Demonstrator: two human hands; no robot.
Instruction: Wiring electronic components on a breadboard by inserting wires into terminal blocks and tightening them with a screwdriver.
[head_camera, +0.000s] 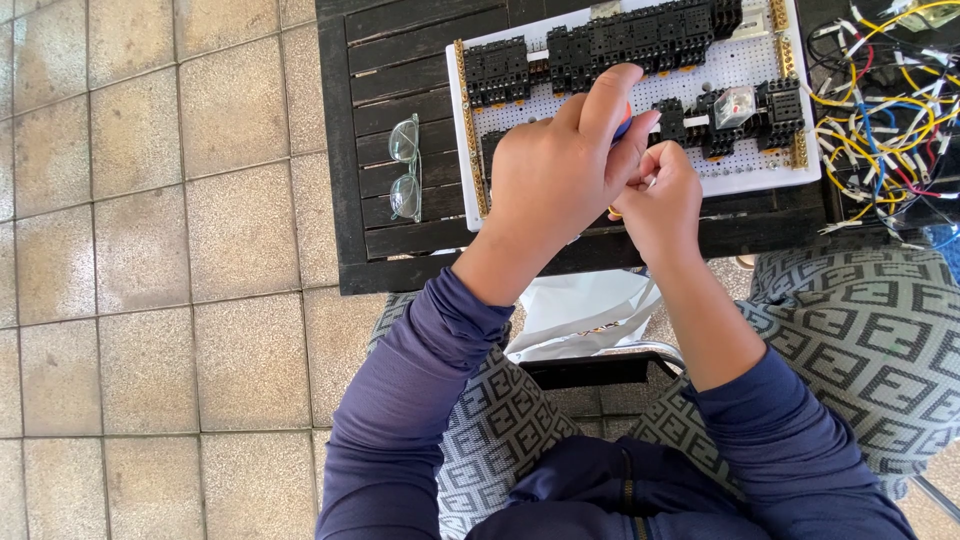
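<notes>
Head view shows us a screwdriver (622, 122), its red-and-blue handle just visible, clasped in the left hand (560, 175) above the near edge of a white perforated board (745, 65). We judge the tool stiff and light, best held by the handle as now. The right hand (662, 195) is curled beside it, pinching something too small for us to identify. Black relay sockets (640, 40) sit in rows on the board, rigid but with fine terminals. The board lies on a dark slatted table (400, 70); glasses (405, 168) rest left of it, loose wires (885, 100) to the right.
</notes>
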